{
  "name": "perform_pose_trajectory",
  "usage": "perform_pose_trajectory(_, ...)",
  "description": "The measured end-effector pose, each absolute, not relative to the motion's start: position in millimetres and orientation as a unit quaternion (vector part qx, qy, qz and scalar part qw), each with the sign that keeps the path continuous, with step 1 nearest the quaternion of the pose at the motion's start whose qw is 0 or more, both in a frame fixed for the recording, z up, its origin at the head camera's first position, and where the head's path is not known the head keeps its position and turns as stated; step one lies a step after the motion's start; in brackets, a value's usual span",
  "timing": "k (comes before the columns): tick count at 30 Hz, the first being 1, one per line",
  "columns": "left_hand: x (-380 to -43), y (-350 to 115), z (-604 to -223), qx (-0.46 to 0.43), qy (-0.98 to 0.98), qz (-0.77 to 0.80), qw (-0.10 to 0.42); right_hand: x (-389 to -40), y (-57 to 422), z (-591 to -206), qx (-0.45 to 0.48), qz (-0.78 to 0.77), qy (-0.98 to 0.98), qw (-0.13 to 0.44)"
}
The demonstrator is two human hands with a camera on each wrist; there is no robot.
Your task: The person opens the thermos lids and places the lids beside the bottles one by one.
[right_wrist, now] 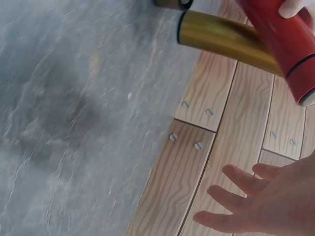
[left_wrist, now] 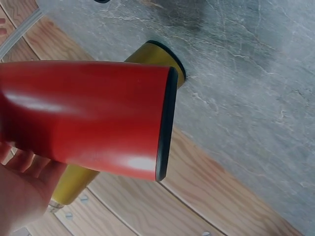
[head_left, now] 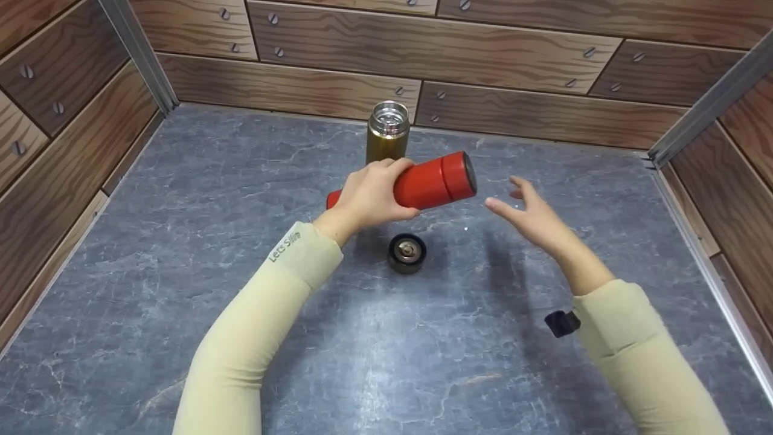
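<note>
A red thermos, its cap still on the end at the right, is gripped around the body by my left hand. It lies tilted nearly sideways above the table, and the left wrist view shows its dark base rim. My right hand is held in the air just right of the capped end, fingers spread and holding nothing. Behind the red thermos stands a gold thermos, upright with its steel mouth uncovered; its lower part is hidden. A dark lid rests on the table below the left hand, inner side up.
The grey marbled tabletop is bordered by wood-patterned walls at the back and both sides. Metal strips run along the corners and edges. A small black device sits at the right sleeve's cuff.
</note>
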State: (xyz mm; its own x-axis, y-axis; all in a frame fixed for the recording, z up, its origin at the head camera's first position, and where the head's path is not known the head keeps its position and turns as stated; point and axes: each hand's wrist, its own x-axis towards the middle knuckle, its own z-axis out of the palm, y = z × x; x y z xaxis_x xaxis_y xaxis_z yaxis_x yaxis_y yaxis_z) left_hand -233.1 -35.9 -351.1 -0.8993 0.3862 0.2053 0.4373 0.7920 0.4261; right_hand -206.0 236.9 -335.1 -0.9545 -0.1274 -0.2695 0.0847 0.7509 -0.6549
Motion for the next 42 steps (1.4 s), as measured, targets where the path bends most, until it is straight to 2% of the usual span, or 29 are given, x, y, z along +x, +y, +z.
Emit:
perform_pose_trajectory(14,-231,-31,-348,-0.236,-0.949,-0.201,0.060,-213,222,-328,-0.015,-0.439,0.886,0.151)
perform_pose_trajectory(23,-229,-24,-348,-0.248,-0.952,-0.170,0.057,-213,203,-318,-0.018,-0.503,0.856,0.120)
perform_pose_trajectory(36,-231,-23,-341,-0.261,-0.947,-0.181,0.046,-209,194,-316,-0.016,-0.509,0.856,0.093)
perform_pose_trajectory(42,-230,-23,-337,-0.275,-0.947,-0.163,0.037,-208,201,-318,-0.061,-0.501,0.860,0.078)
